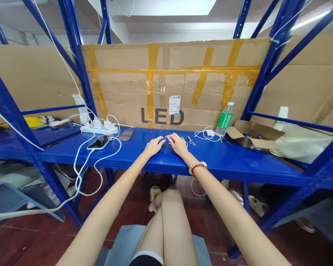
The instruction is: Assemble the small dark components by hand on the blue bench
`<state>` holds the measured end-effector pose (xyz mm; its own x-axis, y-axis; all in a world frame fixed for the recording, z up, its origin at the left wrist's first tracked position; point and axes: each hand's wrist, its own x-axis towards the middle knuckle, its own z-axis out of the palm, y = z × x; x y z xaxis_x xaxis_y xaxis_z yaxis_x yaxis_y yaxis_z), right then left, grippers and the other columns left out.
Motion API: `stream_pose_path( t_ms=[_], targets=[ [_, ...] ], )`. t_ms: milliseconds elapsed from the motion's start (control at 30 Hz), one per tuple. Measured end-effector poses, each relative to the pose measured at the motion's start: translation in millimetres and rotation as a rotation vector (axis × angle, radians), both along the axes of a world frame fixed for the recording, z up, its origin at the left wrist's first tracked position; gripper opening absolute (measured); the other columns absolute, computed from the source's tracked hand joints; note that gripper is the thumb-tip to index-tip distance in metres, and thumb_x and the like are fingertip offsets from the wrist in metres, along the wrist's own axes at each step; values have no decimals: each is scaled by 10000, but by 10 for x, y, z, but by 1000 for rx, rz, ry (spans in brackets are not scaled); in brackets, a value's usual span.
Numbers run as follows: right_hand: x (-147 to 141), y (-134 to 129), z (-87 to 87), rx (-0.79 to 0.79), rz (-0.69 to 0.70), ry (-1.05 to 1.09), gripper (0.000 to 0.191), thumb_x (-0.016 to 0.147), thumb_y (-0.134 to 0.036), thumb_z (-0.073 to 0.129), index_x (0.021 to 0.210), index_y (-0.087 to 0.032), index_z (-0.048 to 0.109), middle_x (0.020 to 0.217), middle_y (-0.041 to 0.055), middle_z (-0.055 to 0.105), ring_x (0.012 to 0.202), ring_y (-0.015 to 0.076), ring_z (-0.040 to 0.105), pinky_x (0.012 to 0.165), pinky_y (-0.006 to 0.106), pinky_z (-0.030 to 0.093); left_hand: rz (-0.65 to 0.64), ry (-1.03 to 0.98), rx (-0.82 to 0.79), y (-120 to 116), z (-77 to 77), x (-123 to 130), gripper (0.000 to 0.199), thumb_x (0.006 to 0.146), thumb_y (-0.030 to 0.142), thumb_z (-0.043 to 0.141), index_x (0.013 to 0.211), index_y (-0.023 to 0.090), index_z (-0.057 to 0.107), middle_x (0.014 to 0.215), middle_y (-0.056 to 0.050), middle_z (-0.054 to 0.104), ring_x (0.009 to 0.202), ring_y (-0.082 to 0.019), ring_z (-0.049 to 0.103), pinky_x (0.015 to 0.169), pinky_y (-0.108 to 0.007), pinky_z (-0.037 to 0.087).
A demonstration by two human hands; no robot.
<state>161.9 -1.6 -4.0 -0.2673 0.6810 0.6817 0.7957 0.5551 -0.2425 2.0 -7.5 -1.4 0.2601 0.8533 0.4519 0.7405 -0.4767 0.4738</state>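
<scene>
My left hand [154,146] and my right hand [178,144] meet above the blue tabletop [161,162], fingertips almost touching. The fingers of both are closed in a pinch. Something tiny and dark blue seems to show between the fingertips, too small to name. Just right of my right hand lies a small metal tool with a looped wire end [191,141]. Part of another metal piece lies beside it, its near end close to my right hand. A bead bracelet and a red cord circle my right wrist.
A power strip [98,129] with plugged chargers and a phone [99,142] on white cables stand left. To the right are a white cable [201,135], a water bottle [225,120] and an open cardboard box [255,135]. Taped cardboard [122,88] walls the back; blue posts flank the table.
</scene>
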Motion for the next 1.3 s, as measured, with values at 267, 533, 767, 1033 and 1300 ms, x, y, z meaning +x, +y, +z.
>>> stream_pose_path(
  t_ms=[267,533,767,1033,1300],
  targets=[
    [-4,-32,9,67,104,123,229,903,-319,449,959,-225,651,949,20,611,782,117,578,681,202,404,-43,31,-34,5,18,-13,318,914,401,291,993,269,569,677,36,628,748,-152,612,649,-226,401],
    [-29,-18,7,-20,95,301,246,831,-394,523,856,-204,677,875,28,632,642,109,539,627,227,404,-9,72,9,-49,34,8,284,891,409,369,1058,272,553,910,8,672,880,-175,617,725,-249,435],
    [-9,70,-4,-259,80,532,392,723,-528,583,753,-155,698,704,45,672,586,132,566,536,232,413,26,139,65,-118,61,51,270,895,408,385,1086,285,529,1066,-8,658,1002,-212,602,794,-287,448],
    [-15,87,-19,-510,207,687,442,681,-561,608,730,-125,666,658,44,634,433,71,492,342,174,318,69,190,93,-128,56,71,248,911,391,355,1072,258,488,1005,-43,672,965,-234,620,767,-315,452],
    [-11,93,-23,-595,276,767,408,631,-545,668,667,-142,619,641,13,593,452,51,473,341,152,288,73,200,75,-118,57,65,239,905,407,364,1051,260,483,957,-34,673,952,-228,622,750,-299,452]
  ],
)
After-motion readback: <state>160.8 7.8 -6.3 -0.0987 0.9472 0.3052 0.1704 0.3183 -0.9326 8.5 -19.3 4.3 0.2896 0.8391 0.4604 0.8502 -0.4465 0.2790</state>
